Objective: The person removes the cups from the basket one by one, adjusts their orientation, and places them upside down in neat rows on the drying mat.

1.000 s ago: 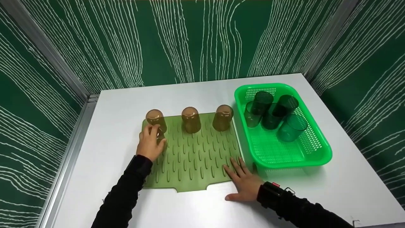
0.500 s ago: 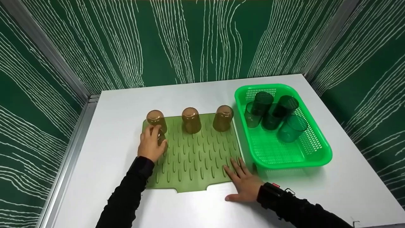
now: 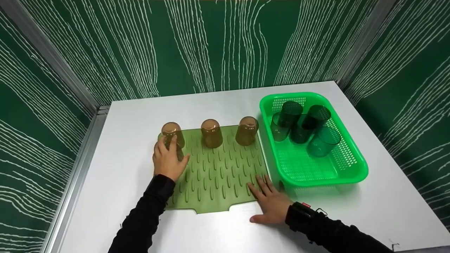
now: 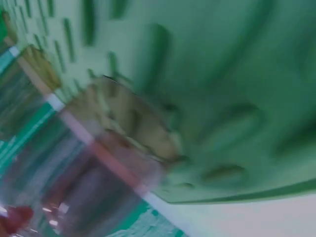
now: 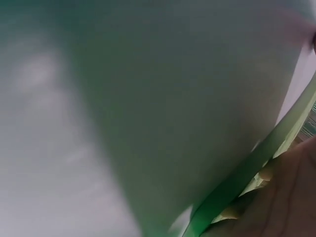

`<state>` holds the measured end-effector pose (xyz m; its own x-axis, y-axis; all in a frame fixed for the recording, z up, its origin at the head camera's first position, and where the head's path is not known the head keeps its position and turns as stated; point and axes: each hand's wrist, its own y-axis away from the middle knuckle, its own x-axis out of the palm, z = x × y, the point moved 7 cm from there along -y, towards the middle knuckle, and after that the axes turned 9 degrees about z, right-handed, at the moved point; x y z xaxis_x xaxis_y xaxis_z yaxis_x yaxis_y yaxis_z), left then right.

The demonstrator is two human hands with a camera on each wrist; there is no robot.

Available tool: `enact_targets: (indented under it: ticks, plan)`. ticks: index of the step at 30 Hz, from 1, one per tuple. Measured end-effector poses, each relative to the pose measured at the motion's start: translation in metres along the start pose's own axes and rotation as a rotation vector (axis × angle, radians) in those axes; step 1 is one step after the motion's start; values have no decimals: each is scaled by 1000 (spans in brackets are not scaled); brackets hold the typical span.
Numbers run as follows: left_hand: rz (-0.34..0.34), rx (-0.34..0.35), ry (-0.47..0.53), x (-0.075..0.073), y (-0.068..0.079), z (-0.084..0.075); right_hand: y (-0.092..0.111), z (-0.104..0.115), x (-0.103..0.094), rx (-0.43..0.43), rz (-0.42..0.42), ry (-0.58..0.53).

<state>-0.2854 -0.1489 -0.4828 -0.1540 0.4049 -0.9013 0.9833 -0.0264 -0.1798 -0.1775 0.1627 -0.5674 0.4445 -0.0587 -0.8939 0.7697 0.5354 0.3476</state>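
In the head view my left hand [image 3: 169,161] is at the far left of the green ribbed mat [image 3: 211,179], thumb spread away from the fingers. Its fingertips are beside an upside-down brown tumbler [image 3: 172,130]. Just in front of that, a second, darker tumbler [image 3: 180,153] is partly hidden by the hand. Blurred in the left wrist view, a see-through brownish tumbler [image 4: 89,173] stands rim down at the mat's corner. My right hand [image 3: 272,202] lies flat, fingers spread on the mat's near right corner and thumb on the white table.
Two more upside-down brown tumblers, one in the middle [image 3: 211,133] and one on the right [image 3: 246,131], stand along the mat's far edge. A bright green basket [image 3: 306,181] with several dark and green-looking tumblers stands right of the mat. Green walls enclose the white table [image 3: 140,109].
My left thumb has moved away from the front tumbler, and the fingers have spread and shifted slightly forward. The right hand stays where it was.
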Motion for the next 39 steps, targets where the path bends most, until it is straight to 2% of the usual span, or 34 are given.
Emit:
enact_targets:
  ticks: [4, 7, 12, 19, 24, 28, 32, 36, 39]
  plan:
    - [-45, 21, -9, -2, 4, -20, 1, 1, -2, 15, -8, 31]
    - [-36, 53, -1, -1, 7, -38, 1, 4, -4, 14, -31, 65]
    - [54, 109, 58, 9, 12, -66, 6, 16, -18, -26, -95, 61]
    - [184, 201, 316, 29, 23, -96, 19, 36, -56, -105, -230, 30]
    - [333, 241, 455, 54, 33, -117, 28, 32, -85, -90, -331, -2]
    - [404, 267, 549, 73, 41, -136, 33, 20, -106, -58, -397, -19]
    - [498, 229, 647, 92, 46, -157, 37, 5, -123, -11, -442, -35]
    - [592, 158, 739, 108, 52, -175, 37, -12, -140, 45, -468, -61]
    - [633, 98, 808, 120, 54, -184, 33, -26, -154, 81, -480, -66]
